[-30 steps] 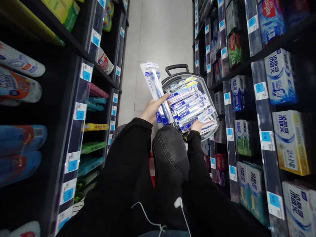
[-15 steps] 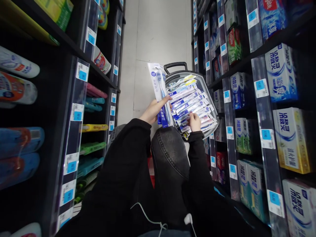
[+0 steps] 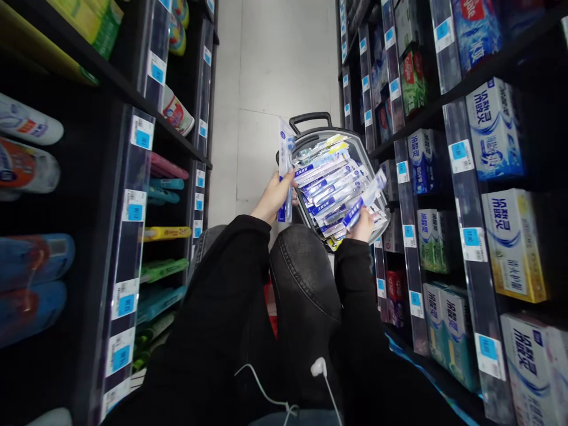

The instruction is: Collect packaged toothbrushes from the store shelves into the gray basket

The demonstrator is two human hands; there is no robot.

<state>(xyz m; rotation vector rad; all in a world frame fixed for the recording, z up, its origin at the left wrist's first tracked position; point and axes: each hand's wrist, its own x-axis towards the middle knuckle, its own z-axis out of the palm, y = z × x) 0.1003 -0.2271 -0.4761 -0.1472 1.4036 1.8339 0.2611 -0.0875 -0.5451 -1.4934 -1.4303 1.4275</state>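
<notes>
My left hand (image 3: 276, 196) is closed around packaged toothbrushes (image 3: 284, 151), held upright at the left rim of a grey basket (image 3: 361, 152). How many packs it holds I cannot tell. Between the fingers of my right hand (image 3: 362, 226) is another toothbrush pack (image 3: 366, 198), tilted up above the basket's right side, its blue end near my fingers. Inside the basket lie many toothbrush packs (image 3: 328, 183) in loose slanting rows, white and blue, with some yellow at the far end. A black handle (image 3: 310, 120) stands at the far rim.
Shelves with toothpaste boxes (image 3: 510, 245) line the right side. On the left are shelves holding bottles (image 3: 29, 165) and coloured packs (image 3: 166, 232), with price tags (image 3: 142, 131) along the edges. Grey floor (image 3: 284, 59) runs between. A white earphone (image 3: 318, 367) hangs over my lap.
My right hand has lifted a toothbrush pack out of the basket and moved slightly right. The packs in my left hand have turned more edge-on.
</notes>
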